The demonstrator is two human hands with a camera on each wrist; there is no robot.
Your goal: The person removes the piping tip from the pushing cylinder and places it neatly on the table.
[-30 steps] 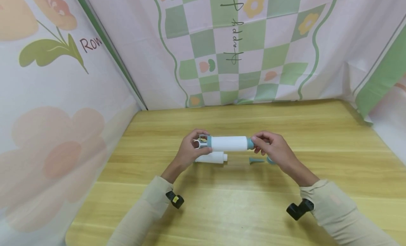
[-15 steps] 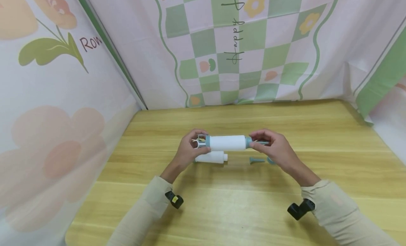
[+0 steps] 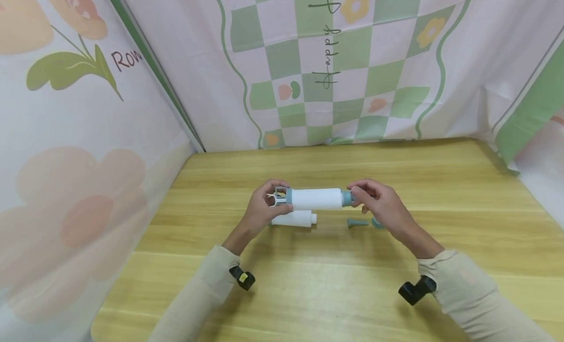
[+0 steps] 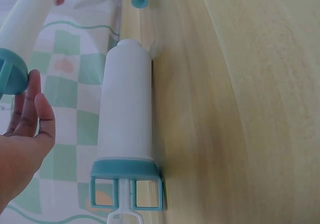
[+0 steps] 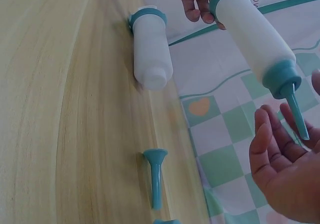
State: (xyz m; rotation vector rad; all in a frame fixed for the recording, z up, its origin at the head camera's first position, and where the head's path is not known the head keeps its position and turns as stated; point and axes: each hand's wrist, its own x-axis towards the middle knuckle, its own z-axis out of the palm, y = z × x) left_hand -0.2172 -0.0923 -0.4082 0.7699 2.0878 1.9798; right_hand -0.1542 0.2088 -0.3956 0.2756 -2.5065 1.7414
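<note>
A white syringe-style dispenser tube [image 3: 317, 199] with teal ends is held level above the table in the head view. My left hand [image 3: 262, 207] grips its teal collar [image 3: 289, 196], beside the frame-like plunger handle. At the other end, my right hand [image 3: 383, 205] has thumb and fingers around the teal cap [image 3: 347, 198]. The right wrist view shows a slim teal nozzle [image 5: 296, 111] on that cap, with curled fingers close about it; exact contact is hard to tell there. Below lies a second white tube [image 4: 125, 104] with a teal collar and handle.
A loose teal nozzle [image 3: 357, 223] lies on the wooden table [image 3: 308, 283], right of the second tube. Beside it is another small teal piece [image 3: 377, 222], partly behind my right hand. A patterned curtain [image 3: 343, 87] hangs at the table's back edge.
My right fingers opened around the cap, exposing the nozzle half a second ago, then closed over it again. The left hand and the tube stay almost in place, after a slight shift left.
</note>
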